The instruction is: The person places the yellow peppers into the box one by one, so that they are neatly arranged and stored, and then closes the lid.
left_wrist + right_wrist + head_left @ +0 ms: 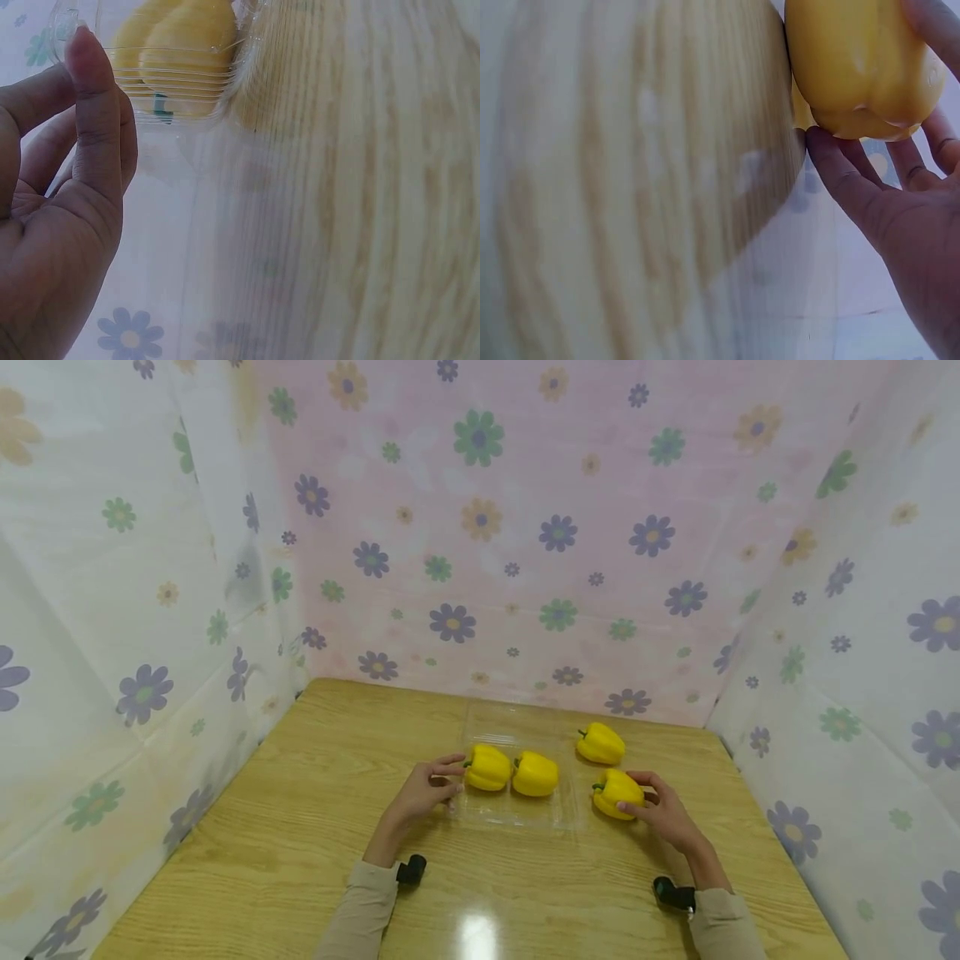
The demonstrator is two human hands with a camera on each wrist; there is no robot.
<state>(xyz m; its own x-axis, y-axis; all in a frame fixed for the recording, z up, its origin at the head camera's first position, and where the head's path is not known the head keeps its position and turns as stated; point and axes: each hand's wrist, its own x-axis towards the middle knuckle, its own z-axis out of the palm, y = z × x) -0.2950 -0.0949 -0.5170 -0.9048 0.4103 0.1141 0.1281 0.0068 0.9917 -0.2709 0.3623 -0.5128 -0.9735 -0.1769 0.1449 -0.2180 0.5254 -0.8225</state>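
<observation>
Two yellow bell peppers, one on the left [489,768] and one on the right [536,774], lie side by side in a clear plastic clamshell box [510,820]. My left hand [422,792] pinches the box's left edge between thumb and fingers; in the left wrist view the thumb tip lies on the clear rim [172,79]. To the right of the box, my right hand [666,814] grips another yellow bell pepper [617,793], thumb at its near side and fingers behind. That pepper [862,67] is close to the tabletop, its green stem pointing left.
Behind the gripped pepper, one more yellow bell pepper [602,743] lies on the wooden table [315,827]. The box's transparent lid [513,720] is folded back towards the rear. Flower-printed cloth [517,585] encloses the table at the back and both sides.
</observation>
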